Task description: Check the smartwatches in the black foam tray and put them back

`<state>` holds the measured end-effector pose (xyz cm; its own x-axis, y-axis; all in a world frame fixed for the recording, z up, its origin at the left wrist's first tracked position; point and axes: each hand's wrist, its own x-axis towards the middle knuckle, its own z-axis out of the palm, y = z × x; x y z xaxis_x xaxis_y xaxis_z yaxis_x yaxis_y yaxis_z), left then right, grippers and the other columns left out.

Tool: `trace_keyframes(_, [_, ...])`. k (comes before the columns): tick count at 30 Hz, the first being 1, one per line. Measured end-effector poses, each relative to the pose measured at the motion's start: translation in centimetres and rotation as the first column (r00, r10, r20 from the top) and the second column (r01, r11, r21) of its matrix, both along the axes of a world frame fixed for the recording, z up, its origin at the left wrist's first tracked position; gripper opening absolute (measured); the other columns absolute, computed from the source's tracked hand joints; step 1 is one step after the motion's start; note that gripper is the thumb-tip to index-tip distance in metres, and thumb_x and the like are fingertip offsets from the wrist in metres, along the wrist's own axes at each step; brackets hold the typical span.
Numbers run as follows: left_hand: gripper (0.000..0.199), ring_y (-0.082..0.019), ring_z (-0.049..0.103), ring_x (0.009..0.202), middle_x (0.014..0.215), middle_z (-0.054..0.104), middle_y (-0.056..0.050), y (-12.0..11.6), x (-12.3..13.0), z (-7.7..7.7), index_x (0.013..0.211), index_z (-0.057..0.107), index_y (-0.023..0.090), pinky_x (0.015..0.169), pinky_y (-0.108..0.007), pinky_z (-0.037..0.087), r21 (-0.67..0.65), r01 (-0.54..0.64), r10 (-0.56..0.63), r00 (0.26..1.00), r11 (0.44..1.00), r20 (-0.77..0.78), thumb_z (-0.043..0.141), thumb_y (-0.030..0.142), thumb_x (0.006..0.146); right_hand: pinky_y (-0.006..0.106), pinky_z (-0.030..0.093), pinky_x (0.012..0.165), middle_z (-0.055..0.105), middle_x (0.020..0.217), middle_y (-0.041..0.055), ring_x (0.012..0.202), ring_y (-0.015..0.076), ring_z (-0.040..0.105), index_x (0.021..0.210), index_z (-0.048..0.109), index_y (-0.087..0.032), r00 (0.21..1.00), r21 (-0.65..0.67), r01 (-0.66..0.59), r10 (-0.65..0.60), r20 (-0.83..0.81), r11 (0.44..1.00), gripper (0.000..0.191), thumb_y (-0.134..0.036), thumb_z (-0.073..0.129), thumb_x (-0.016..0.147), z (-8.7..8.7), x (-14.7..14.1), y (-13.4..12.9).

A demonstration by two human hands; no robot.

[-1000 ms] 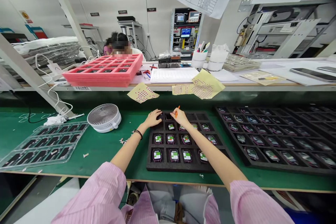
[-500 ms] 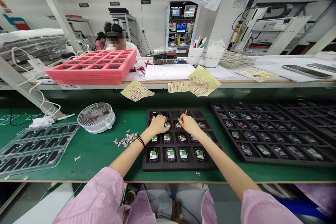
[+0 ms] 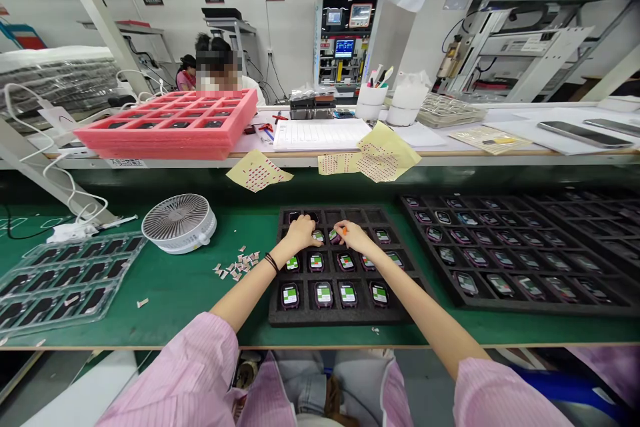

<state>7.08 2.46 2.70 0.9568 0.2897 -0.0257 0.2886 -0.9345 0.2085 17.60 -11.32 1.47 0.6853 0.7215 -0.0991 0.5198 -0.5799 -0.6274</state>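
A black foam tray (image 3: 295,317) holds several smartwatches with lit green-and-white screens, such as one in the front row (image 3: 347,293). My left hand (image 3: 301,233) lies over the tray's back left part, its fingers apart. Its thumb is beside a lit watch (image 3: 318,236), and its fingertips reach two dark-screened watches. My right hand (image 3: 354,237) is closed around a thin orange stick (image 3: 345,231), most of which the fingers hide. Those fingers are also at a tilted watch (image 3: 333,236) in the second row; whether they grip it I cannot tell.
Larger black trays of watches (image 3: 480,260) stand on the right. To the left are small pale pieces (image 3: 239,265), a white fan (image 3: 179,223) and a clear blister tray (image 3: 107,310). A shelf behind carries a pink foam tray (image 3: 160,147). Another person (image 3: 220,57) sits beyond it.
The orange stick, upright before, now shows only as a short tip among my right fingers. The right hand has shifted slightly left, and the watch there is tilted. My left hand stays nearly in place.
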Motion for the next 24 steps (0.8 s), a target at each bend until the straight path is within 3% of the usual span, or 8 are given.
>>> trace_keyframes(5, [0.037,-0.028,0.055,0.102,0.102,0.061,-0.009,0.5,-1.2,-1.3,0.087,0.066,0.017,0.083,-0.036,0.046,-0.082,-0.021,0.034,0.985,0.996,0.166,0.074,0.044,0.064,0.022,0.047,0.061,0.069,0.086,0.0086,0.065,0.0147,0.064,0.094,0.059,-0.016,0.998,0.094,0.03,-0.025,-0.051,0.995,0.015,-0.014,0.044,0.09,-1.3,-0.2,1.2])
trace_keyframes(7, [0.037,-0.026,0.059,0.096,0.099,0.062,-0.008,0.6,-1.5,-1.4,0.083,0.064,0.016,0.084,-0.038,0.046,-0.206,-0.044,0.103,0.954,0.977,0.282,0.076,0.045,0.062,0.021,0.046,0.06,0.068,0.084,0.0079,0.07,0.0153,0.064,0.088,0.058,-0.016,0.997,0.122,0.043,-0.035,-0.072,0.992,0.016,-0.007,0.046,0.085,-1.6,0.0,1.5])
trace_keyframes(9, [0.037,-0.024,0.063,0.088,0.094,0.064,-0.008,0.7,-1.7,-1.3,0.079,0.062,0.016,0.081,-0.037,0.048,-0.439,-0.059,0.229,0.91,0.897,0.345,0.077,0.044,0.06,0.021,0.046,0.058,0.068,0.083,0.0073,0.07,0.0149,0.064,0.082,0.057,-0.016,0.994,0.143,0.055,-0.041,-0.103,0.988,0.02,-0.001,0.044,0.08,-1.7,0.2,1.6])
trace_keyframes(11, [0.037,-0.022,0.065,0.082,0.088,0.067,-0.008,0.7,-1.9,-1.0,0.078,0.06,0.015,0.075,-0.033,0.05,-0.725,-0.043,0.351,0.893,0.687,0.28,0.078,0.043,0.061,0.02,0.046,0.052,0.067,0.08,0.0067,0.062,0.0137,0.063,0.079,0.056,-0.015,0.989,0.162,0.065,-0.041,-0.143,0.985,0.021,0.001,0.042,0.078,-1.7,0.4,1.5])
trace_keyframes(15, [0.041,-0.018,0.068,0.081,0.095,0.071,-0.011,0.4,-2.7,-0.8,0.085,0.053,0.015,0.067,-0.027,0.052,-0.993,0.068,0.413,0.905,0.095,0.102,0.079,0.038,0.063,0.018,0.041,0.04,0.063,0.067,0.0016,0.045,0.0109,0.06,0.088,0.053,-0.015,0.975,0.212,0.071,-0.023,-0.222,0.975,0.019,-0.005,0.038,0.083,-1.6,0.9,1.1])
trace_keyframes(17, [0.043,-0.016,0.069,0.077,0.097,0.071,-0.012,0.1,-3.1,-1.1,0.089,0.051,0.016,0.065,-0.025,0.052,-0.993,0.108,0.453,0.888,-0.042,0.077,0.08,0.032,0.063,0.016,0.037,0.035,0.06,0.061,-0.0011,0.042,0.0109,0.06,0.093,0.051,-0.015,0.968,0.222,0.069,-0.012,-0.251,0.973,0.019,-0.009,0.035,0.087,-1.5,1.1,1.0])
trace_keyframes(20, [0.047,-0.013,0.068,0.071,0.092,0.072,-0.009,-0.2,-3.4,-1.9,0.095,0.052,0.015,0.062,-0.023,0.053,-0.989,0.128,0.528,0.846,-0.07,0.072,0.082,0.024,0.06,0.017,0.034,0.031,0.057,0.055,-0.0028,0.038,0.0116,0.058,0.089,0.051,-0.016,0.961,0.195,0.049,0.007,-0.276,0.98,0.014,-0.02,0.038,0.092,-1.4,1.2,0.9])
trace_keyframes(24, [0.057,-0.012,0.066,0.07,0.086,0.071,-0.004,-0.1,-3.7,-3.0,0.107,0.055,0.016,0.06,-0.02,0.051,-0.987,0.157,0.563,0.815,0.017,0.139,0.082,0.023,0.058,0.02,0.035,0.031,0.054,0.048,-0.0038,0.034,0.0119,0.052,0.081,0.052,-0.018,0.968,0.134,0.005,0.029,-0.247,0.991,0.016,-0.032,0.052,0.088,-1.0,0.9,1.1])
